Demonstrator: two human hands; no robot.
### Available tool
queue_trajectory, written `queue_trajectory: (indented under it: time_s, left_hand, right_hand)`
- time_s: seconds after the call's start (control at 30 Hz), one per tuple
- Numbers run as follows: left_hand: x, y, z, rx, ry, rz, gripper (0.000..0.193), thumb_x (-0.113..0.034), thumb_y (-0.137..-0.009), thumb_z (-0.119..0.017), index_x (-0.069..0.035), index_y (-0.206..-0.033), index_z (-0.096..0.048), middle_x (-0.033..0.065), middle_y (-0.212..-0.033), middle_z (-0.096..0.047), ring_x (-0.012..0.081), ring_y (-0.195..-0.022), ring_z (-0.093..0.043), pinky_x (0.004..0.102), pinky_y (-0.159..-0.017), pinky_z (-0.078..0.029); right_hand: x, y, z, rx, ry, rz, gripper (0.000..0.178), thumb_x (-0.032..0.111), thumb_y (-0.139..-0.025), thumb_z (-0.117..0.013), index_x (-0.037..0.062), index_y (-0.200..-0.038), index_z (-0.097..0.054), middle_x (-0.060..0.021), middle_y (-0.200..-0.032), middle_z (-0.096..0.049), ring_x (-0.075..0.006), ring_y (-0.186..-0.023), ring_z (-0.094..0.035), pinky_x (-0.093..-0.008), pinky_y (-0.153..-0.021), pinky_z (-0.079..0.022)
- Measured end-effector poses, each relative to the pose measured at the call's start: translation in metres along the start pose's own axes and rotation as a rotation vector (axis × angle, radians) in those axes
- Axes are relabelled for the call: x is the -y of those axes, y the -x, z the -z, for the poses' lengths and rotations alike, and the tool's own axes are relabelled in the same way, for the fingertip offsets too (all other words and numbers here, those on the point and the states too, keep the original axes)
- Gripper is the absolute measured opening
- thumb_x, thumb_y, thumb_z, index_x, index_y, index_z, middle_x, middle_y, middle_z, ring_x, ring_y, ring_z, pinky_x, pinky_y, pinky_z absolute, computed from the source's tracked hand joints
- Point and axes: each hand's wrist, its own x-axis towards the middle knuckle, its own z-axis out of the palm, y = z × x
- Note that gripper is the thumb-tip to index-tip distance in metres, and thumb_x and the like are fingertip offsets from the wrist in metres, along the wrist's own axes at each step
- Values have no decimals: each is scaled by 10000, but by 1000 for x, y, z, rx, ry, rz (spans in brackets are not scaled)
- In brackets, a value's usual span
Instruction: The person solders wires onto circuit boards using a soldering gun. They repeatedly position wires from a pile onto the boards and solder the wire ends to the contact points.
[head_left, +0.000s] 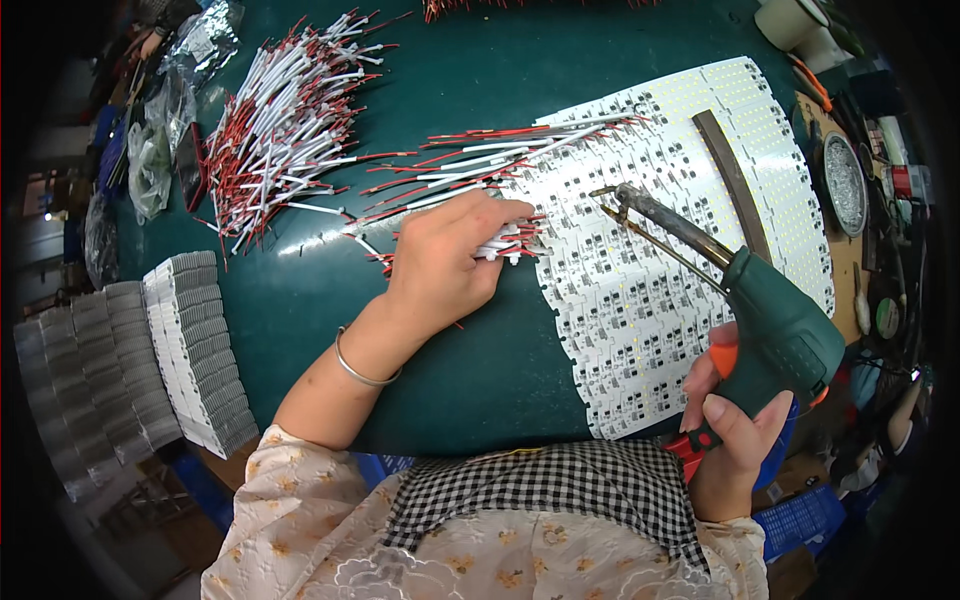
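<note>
My left hand (440, 250) is closed around a small bunch of red and white wires (510, 243), whose ends stick out past the fingers at the left edge of a circuit board panel (610, 310). The panel is white with rows of small dark parts. A green soldering gun (785, 325) with an orange trigger is gripped in my right hand (735, 425). Its metal tip hangs over the panel, to the right of the bunched wires; whether it touches the board I cannot tell. Just beyond my left hand, loose wires (480, 160) lie across the table and onto the panel.
A large heap of red and white wires (290, 130) covers the far left of the green table (470, 60). Stacked boards (200, 350) stand at the left edge. A dark curved bar (732, 180) lies on the panel. At right sits a round metal dish (845, 185).
</note>
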Motion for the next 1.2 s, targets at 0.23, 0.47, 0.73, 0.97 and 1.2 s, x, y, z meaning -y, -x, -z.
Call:
queue_trajectory:
  time_s: [0.23, 0.47, 0.73, 0.97, 1.2]
  left_hand:
    - [2, 0, -2, -71, -99, -65, 399, 165, -550, -581, -42, -873, -693, 90, -759, -644, 208, -641, -621, 284, -535, -484]
    - [-1, 1, -1, -62, -249, -142, 437, 138, -521, -590, -56, -900, -688, 86, -760, -643, 222, -639, -623, 307, -515, -482]
    - [6, 0, 0, -61, -256, -242, 409, 114, -572, -601, -57, -937, -675, 83, -753, -648, 228, -621, -623, 317, -520, -500]
    - [9, 1, 1, 8, -220, -214, 432, 126, -575, -582, -78, -947, -662, 59, -745, -617, 223, -620, -616, 316, -503, -495]
    - [5, 3, -1, 15, -277, -164, 450, 127, -568, -580, -92, -952, -666, 50, -743, -608, 201, -607, -608, 304, -475, -480]
  right_hand:
    - [-5, -4, -11, -79, 52, -6, 657, 119, -702, -727, -166, -1190, -394, -222, -888, -588, -180, -498, -569, -238, -393, -463]
    - [-7, -7, -18, -94, 47, 22, 646, 117, -700, -730, -164, -1181, -401, -210, -847, -591, -173, -484, -561, -236, -396, -459]
    - [-4, -5, -9, -41, 76, -79, 674, 105, -694, -718, -168, -1211, -381, -234, -1044, -540, -194, -554, -587, -241, -400, -486]
    - [-6, -8, -16, -23, 45, -60, 619, 62, -688, -682, -158, -1198, -410, -213, -1051, -544, -203, -641, -608, -248, -424, -503]
    - [-14, -8, -13, 126, 72, -56, 516, -63, -744, -629, -91, -1234, -469, -179, -1110, -582, -205, -833, -618, -273, -630, -495]
